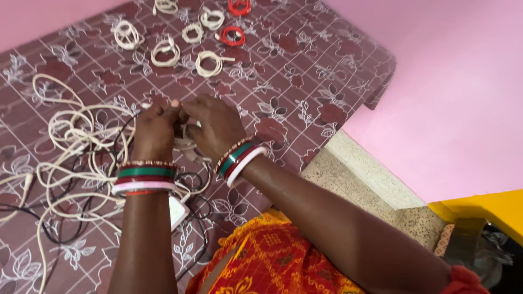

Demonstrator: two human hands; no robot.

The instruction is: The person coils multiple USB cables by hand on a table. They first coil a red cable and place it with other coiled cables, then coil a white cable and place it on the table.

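Where both hands meet over the mattress middle: left hand (pixel 156 126) and right hand (pixel 213 124) fingertip to fingertip, closed narrow on a white cable (pixel 188 146) pinched between them. Cable mostly hidden under the fingers; only a short pale stretch showing below the right palm. Bangles (pixel 146 177) on the left wrist, green, red, white; same colours on the right wrist (pixel 238 159).

Head view, left side of the mattress (pixel 305 60): loose tangle (pixel 71 147) of white and thin black cables, spread from the left edge to under the left forearm. White adapter (pixel 178 211) lying just beside that forearm, part covered by it.

Far edge: coiled cables in a loose cluster, well apart from the hands. White coils (pixel 165 53) and (pixel 208 63) nearest the hands, more white ones (pixel 126 34) and (pixel 212 18) behind. Red coil (pixel 232 36) near the far edge, a second red one (pixel 239 6) cut off at the top.

Near edge: orange and red patterned cloth (pixel 272 256) on the person's lap. Right of the mattress: pink wall (pixel 452 81), speckled floor (pixel 370 185), yellow surface (pixel 485 209) in the lower right corner.
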